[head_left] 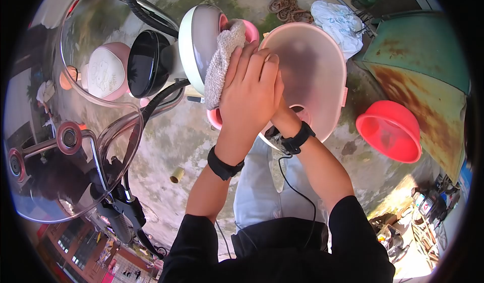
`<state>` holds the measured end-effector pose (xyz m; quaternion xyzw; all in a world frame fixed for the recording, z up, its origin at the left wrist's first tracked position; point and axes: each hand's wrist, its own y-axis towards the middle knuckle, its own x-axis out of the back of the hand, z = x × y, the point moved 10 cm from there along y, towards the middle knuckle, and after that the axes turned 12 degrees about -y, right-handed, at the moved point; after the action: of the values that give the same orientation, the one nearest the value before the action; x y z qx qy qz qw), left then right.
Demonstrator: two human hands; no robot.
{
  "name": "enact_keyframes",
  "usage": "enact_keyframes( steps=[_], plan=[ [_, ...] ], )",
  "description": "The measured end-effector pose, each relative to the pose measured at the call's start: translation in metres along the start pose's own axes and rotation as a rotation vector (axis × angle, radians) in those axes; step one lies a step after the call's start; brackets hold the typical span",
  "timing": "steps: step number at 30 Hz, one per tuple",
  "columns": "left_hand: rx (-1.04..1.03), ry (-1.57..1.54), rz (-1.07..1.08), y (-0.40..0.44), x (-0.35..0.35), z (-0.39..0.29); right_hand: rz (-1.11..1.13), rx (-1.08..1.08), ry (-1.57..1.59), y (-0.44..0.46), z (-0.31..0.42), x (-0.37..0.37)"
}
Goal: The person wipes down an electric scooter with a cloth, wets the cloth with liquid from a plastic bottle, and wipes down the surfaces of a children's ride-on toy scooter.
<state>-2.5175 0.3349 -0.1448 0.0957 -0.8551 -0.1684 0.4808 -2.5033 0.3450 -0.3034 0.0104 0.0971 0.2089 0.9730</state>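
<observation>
My left hand (249, 89) lies over a grey terry cloth (225, 58), its fingers closed on the cloth's right side. The cloth drapes against a rounded grey-and-white part (197, 43) of the scooter, with pink pieces at its edges. My right hand (282, 115) is behind and below the left one; its fingers are mostly hidden, and whether they grip the cloth cannot be seen. Just right of both hands is a large pale pink tub (315, 68), its near end partly covered by my right wrist.
At the left are the scooter's clear windshield (137, 131), black round part (146, 63), pink seat (107, 71) and mirrors (69, 137). A red basin (396, 131) stands on the concrete floor beside a rusty green-yellow box (418, 76). A white plastic bag (338, 23) lies beyond the tub.
</observation>
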Motion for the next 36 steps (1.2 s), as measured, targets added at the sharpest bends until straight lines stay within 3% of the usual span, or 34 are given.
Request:
enact_keyframes(
  steps=[1,4,7,11,19,24,32,36],
  plan=[
    [0.011,-0.045,0.026,-0.011,-0.003,0.000,0.039,-0.072,0.096,-0.002,-0.008,-0.002],
    [0.100,-0.118,0.009,-0.046,0.003,0.004,0.108,-0.054,-0.107,-0.008,0.030,-0.001],
    [0.083,-0.009,-0.053,-0.070,0.014,0.002,0.160,-0.044,-0.313,-0.017,0.072,-0.002],
    [-0.004,-0.050,-0.120,-0.071,0.027,0.008,0.139,0.020,-0.256,-0.016,0.079,-0.012],
    [-0.093,0.046,-0.291,0.003,0.059,0.020,-0.082,0.414,-0.349,0.056,0.135,-0.013],
    [0.080,-0.183,-0.368,0.001,0.065,0.036,-0.141,0.449,-0.543,0.064,0.156,-0.019],
    [0.318,-0.446,-0.759,-0.070,0.054,0.066,-0.074,0.715,-0.737,0.038,0.175,-0.047],
    [0.311,-0.348,-0.817,-0.112,0.045,0.061,0.011,0.715,-0.729,0.002,0.166,-0.049]
  ],
)
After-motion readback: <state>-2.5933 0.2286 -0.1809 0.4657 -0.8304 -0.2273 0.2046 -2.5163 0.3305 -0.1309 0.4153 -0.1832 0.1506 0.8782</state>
